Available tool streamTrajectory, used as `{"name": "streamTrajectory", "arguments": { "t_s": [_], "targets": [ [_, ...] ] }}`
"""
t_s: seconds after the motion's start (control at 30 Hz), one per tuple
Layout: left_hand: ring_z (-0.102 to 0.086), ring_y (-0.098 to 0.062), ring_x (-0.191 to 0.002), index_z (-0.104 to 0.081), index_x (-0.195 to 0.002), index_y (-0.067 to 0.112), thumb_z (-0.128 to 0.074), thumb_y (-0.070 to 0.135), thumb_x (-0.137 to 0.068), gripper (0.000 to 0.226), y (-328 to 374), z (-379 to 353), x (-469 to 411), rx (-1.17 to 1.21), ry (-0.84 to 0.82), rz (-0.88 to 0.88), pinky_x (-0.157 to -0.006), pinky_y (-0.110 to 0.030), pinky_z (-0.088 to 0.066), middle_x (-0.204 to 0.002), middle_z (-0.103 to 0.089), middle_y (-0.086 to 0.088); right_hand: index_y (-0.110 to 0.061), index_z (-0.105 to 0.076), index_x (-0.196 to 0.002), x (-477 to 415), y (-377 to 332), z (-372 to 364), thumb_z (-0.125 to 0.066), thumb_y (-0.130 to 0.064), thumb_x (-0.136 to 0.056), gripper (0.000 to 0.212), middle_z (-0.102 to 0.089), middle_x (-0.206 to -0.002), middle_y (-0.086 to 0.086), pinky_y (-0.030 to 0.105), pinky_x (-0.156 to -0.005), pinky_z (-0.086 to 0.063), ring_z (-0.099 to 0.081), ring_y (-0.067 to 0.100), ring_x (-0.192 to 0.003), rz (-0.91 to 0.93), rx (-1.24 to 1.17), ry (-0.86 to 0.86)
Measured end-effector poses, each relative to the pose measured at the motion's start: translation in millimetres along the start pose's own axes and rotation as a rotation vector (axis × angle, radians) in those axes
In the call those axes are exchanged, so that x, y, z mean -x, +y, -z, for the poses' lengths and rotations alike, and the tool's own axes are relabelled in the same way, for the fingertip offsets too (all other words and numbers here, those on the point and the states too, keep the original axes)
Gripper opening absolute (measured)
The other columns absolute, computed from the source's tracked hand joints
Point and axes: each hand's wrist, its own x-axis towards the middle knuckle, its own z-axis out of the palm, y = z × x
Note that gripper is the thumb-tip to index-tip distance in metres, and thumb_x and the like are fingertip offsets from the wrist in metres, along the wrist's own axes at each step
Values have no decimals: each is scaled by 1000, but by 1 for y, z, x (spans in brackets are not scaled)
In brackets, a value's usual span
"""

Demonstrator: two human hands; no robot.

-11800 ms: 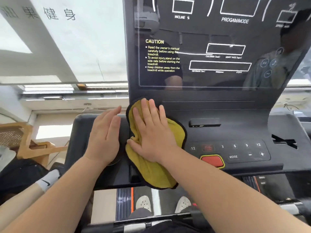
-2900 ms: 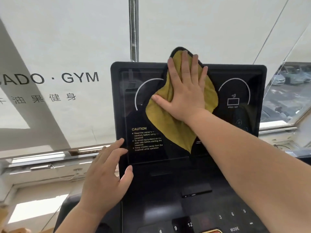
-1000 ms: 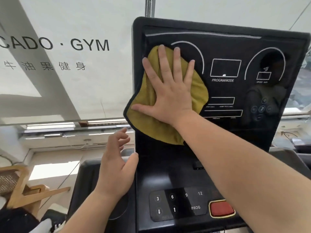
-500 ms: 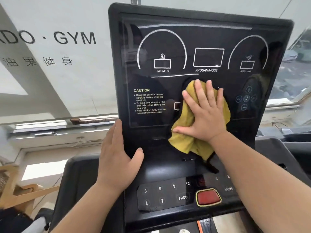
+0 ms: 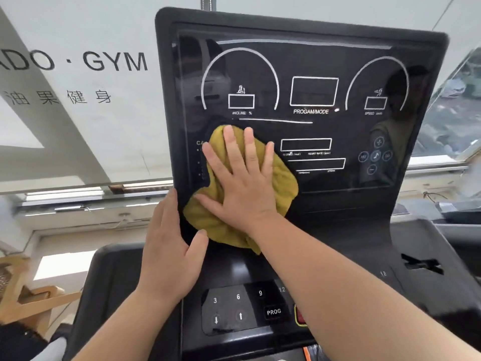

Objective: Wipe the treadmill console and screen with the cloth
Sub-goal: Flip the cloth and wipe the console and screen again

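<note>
The black treadmill console (image 5: 338,243) stands tilted, and its glossy screen (image 5: 312,61) fills the upper part. A yellow cloth (image 5: 283,183) lies flat against the screen toward 8 o'clock (it covers most of the caution text). The right hand (image 5: 242,188) presses it there, fingers spread. The left hand (image 5: 169,256) rests against the console's edge at 9 o'clock. A numbered keypad (image 5: 234,306) sits at 6 o'clock.
</note>
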Motion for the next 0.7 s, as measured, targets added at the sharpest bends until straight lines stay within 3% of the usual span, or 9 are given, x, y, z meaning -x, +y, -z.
{"name": "streamTrajectory", "arguments": {
  "t_s": [0.1,0.3,0.43,0.57,0.7],
  "targets": [
    [-27,-23,-148,-29,-156,15,-53,43,-79,85,0,-12,2,-147,89,-63,-122,-43,-21,-161,-32,-8,-38,-31,-159,26,35,-8,-54,-73,-89,81,-18,-171,2,68,-123,-4,-10,35,-158,149,-3,54],
    [-39,-34,-142,-45,-147,9,-58,43,-78,78,22,-51,5,-281,84,-306,-120,-36,-17,-158,-36,-12,-39,-28,-158,60,124,-9,-55,-73,-87,83,-17,-169,1,68,-123,-6,-10,35,-158,183,34,61],
    [-48,-37,-134,-52,-142,7,-62,41,-77,75,36,-77,8,-306,61,-362,-113,-48,-33,-153,-44,-13,-37,-27,-158,83,165,-11,-56,-74,-86,86,-15,-169,4,70,-122,-5,-10,38,-157,65,16,91],
    [-50,-36,-131,-53,-142,9,-60,43,-79,72,53,-102,14,-310,11,-359,-111,-47,-33,-150,-46,-10,-36,-23,-160,102,182,-11,-47,-76,-89,84,-9,-171,6,70,-122,-1,-4,39,-158,-64,-32,48],
    [-50,-34,-130,-53,-142,13,-58,45,-79,70,76,-128,21,-321,-43,-361,-110,-48,-36,-148,-49,-7,-34,-6,-163,125,206,-6,-36,-83,-89,93,7,-171,6,70,-122,1,7,40,-157,-208,-47,-70]
  ]
}}
